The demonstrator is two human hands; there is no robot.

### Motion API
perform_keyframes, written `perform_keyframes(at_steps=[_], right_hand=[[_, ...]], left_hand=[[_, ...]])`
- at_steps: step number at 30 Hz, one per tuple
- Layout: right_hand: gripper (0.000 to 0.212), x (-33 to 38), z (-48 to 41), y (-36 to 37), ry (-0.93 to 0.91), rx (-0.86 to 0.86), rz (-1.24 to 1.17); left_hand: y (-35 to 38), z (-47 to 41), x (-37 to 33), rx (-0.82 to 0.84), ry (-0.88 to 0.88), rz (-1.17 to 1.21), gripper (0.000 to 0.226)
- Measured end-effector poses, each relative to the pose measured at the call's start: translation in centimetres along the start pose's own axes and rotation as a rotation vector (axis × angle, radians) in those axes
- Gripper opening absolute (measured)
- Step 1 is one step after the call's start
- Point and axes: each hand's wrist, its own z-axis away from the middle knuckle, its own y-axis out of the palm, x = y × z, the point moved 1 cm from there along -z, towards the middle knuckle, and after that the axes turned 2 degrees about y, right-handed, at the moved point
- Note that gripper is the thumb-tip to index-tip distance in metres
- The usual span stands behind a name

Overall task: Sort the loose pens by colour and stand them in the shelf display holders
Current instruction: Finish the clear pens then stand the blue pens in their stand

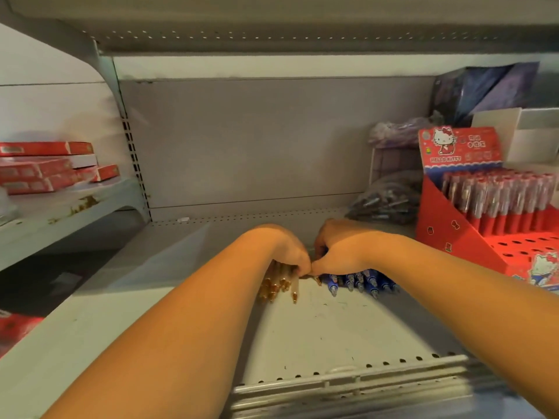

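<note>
Gold pens, roughly eight, clutched in my left hand; about seven blue pens under my right hand, grip unclear.

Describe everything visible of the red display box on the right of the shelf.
The red display box looks like printed cardboard, stepped in tiers. Its upright header card shows a white cartoon cat. Upright pens, red below, clear above, fill the back; the front tier shows empty holes. It stands on the shelf, cut off at the picture's right edge.
</note>
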Motion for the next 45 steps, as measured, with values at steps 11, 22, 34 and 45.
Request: perform_keyframes(at_steps=[11, 22, 34, 45], right_hand=[[0.028, 2.8, -0.9, 0.4, 0.079, -0.160, 0.151], [0.035, 0.1, 1.3, -1.8, 0.288, -0.253, -0.443], [0.024, -1.9, 7.5, -0.3, 0.333, -0.578, -1.108], [0.014, -7.6, 17.7, -0.4, 0.151, -0.852, -1.322]], left_hand=[[1.0, -0.2, 2.3, -0.215, -0.160, -0.071, 0.005], [1.1, 0.2, 2.0, -0.236, -0.120, 0.017, 0.007], [-0.5, 1.6, 1.8, -0.337, 0.098, 0.358, 0.014], [0.0, 5.3, -7.5, -0.312, 0.679, 1.282, 0.026]])
